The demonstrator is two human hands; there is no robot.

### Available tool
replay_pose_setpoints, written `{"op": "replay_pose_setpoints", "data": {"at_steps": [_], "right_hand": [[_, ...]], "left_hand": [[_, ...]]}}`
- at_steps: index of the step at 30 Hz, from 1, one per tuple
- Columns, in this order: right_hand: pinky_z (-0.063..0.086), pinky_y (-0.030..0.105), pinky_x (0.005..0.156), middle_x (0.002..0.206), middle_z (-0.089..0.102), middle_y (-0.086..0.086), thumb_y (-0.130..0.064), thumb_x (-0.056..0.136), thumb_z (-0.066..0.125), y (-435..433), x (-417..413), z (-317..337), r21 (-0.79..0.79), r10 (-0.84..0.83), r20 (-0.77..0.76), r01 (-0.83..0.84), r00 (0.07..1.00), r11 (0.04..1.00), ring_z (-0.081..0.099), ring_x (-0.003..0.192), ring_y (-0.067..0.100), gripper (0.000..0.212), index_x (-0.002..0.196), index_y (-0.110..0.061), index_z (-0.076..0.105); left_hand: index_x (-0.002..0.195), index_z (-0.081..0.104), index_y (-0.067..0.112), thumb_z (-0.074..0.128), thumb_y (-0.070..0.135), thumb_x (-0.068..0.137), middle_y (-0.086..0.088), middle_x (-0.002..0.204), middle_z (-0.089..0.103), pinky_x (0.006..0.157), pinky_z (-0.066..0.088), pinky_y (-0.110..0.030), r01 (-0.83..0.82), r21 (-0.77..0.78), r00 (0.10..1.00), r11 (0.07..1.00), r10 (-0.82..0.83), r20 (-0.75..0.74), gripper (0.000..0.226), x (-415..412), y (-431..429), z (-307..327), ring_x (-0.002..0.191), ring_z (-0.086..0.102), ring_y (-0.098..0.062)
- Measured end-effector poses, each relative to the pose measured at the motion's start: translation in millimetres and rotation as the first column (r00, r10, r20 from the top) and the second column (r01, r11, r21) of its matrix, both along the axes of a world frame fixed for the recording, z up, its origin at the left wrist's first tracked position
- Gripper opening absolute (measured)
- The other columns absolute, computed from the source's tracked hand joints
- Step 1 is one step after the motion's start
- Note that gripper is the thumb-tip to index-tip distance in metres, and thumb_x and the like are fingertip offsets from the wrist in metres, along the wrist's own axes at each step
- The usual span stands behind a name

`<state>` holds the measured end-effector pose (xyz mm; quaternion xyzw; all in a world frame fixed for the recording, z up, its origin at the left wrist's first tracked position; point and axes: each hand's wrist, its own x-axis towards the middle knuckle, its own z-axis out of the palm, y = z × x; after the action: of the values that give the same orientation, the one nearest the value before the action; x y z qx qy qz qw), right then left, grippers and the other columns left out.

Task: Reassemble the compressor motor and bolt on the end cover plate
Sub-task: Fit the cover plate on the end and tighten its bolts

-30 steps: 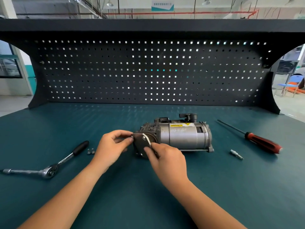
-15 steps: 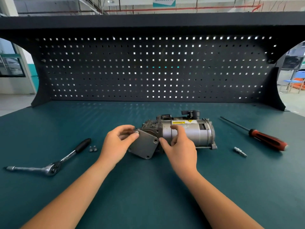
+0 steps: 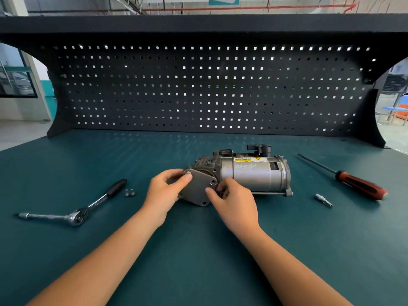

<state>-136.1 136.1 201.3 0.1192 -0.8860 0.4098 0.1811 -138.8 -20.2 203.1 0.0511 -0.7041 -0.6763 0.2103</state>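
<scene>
Matte teal benchtop [image 3: 198,261], left hand [image 3: 163,193] and right hand [image 3: 236,202] pinching flat grey cover plate [image 3: 197,188], against cylindrical metal compressor motor [image 3: 251,175]

A: In front of you stands a black pegboard [image 3: 209,96], and light comes through its small square holes.
B: Yes, and over it you have a dark shelf [image 3: 198,23]. Your bench top [image 3: 66,250] is dark teal.
A: At your left you see a window [image 3: 15,82] and a pale floor [image 3: 19,133].
B: At your right, a blue chair [image 3: 397,109] beyond the bench.
</scene>
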Motion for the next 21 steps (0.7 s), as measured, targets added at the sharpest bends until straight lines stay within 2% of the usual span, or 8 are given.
{"op": "replay_pose_setpoints", "data": {"at_steps": [2,5,7,9,11,15,19,21], "right_hand": [[0.033,0.026,0.055,0.068,0.05,-0.007,-0.028,0.087,0.059,0.4,2.5,1.0,-0.038,0.004,0.041,-0.003,0.999,0.999,0.048,0.07,0.015,0.017,0.079,-0.016,0.051],[0.032,0.018,0.051,0.068,0.052,-0.01,-0.014,0.085,0.053,1.0,6.5,6.1,-0.241,0.022,0.186,0.024,0.982,0.97,0.048,0.067,0.011,0.01,0.076,-0.018,0.055],[0.032,0.016,0.048,0.071,0.054,-0.01,-0.012,0.085,0.05,-0.4,8.5,9.8,-0.35,0.077,0.3,0.035,0.951,0.936,0.047,0.064,0.006,0.014,0.074,-0.02,0.054],[0.031,0.015,0.044,0.069,0.052,-0.006,-0.01,0.085,0.048,-1.9,9.9,11.9,-0.396,0.128,0.389,0.04,0.912,0.918,0.043,0.06,0.008,0.017,0.071,-0.017,0.053],[0.031,0.021,0.05,0.067,0.049,-0.002,-0.009,0.085,0.048,-3.6,10.3,12.3,-0.423,0.159,0.45,0.053,0.879,0.904,0.04,0.06,0.012,0.018,0.069,-0.015,0.051],[0.03,0.023,0.054,0.065,0.049,0.002,-0.001,0.084,0.046,-4.4,9.7,12.3,-0.497,0.199,0.498,0.09,0.844,0.863,0.041,0.061,0.016,0.02,0.07,-0.011,0.055],[0.038,0.014,0.051,0.071,0.055,0.004,0.012,0.084,0.034,-3.9,10.1,11.1,-0.604,0.269,0.468,0.082,0.842,0.793,0.048,0.06,0.011,0.033,0.074,-0.009,0.056],[0.044,0.013,0.055,0.076,0.057,0.007,0.013,0.087,0.035,-4.4,10.5,10.1,-0.633,0.309,0.456,0.06,0.835,0.772,0.052,0.063,0.013,0.03,0.083,-0.007,0.057]], "left_hand": [[0.1,0.061,0.03,0.068,0.017,0.085,0.018,0.101,0.061,0.066,0.047,-0.008,0.047,-0.15,0.997,0.988,-0.055,-0.049,0.021,-0.9,-5.9,4.2,0.09,0.058,0.006],[0.118,0.051,0.033,0.062,0.012,0.088,0.021,0.112,0.057,0.072,0.044,-0.002,0.185,-0.244,0.978,0.952,-0.203,-0.051,0.039,-3.4,-14.4,9.1,0.098,0.053,0.01],[0.116,0.052,0.039,0.058,0.012,0.091,0.024,0.115,0.054,0.078,0.042,0.0,0.255,-0.284,0.962,0.924,-0.272,-0.022,0.037,-5.4,-16.7,9.3,0.101,0.051,0.015],[0.108,0.055,0.043,0.057,0.013,0.092,0.026,0.112,0.056,0.077,0.041,0.001,0.287,-0.28,0.953,0.916,-0.303,-0.014,0.034,-7.1,-17.6,8.4,0.096,0.053,0.021],[0.103,0.06,0.044,0.059,0.015,0.091,0.025,0.11,0.058,0.077,0.043,-0.002,0.285,-0.24,0.954,0.928,-0.3,-0.028,0.031,-9.2,-18.6,8.3,0.097,0.054,0.019],[0.101,0.064,0.041,0.061,0.017,0.089,0.016,0.115,0.063,0.095,0.044,-0.025,0.317,-0.141,0.947,0.938,-0.322,-0.018,0.027,-13.2,-20.6,6.9,0.111,0.056,-0.002],[0.101,0.064,0.043,0.063,0.017,0.088,0.024,0.114,0.06,0.093,0.042,-0.02,0.291,-0.181,0.954,0.94,-0.3,-0.023,0.029,-14.7,-22.7,5.8,0.112,0.053,0.002],[0.102,0.063,0.042,0.064,0.016,0.087,0.022,0.118,0.058,0.099,0.04,-0.024,0.289,-0.156,0.955,0.945,-0.295,-0.017,0.029,-16.1,-23.8,3.9,0.116,0.051,-0.001]]}}
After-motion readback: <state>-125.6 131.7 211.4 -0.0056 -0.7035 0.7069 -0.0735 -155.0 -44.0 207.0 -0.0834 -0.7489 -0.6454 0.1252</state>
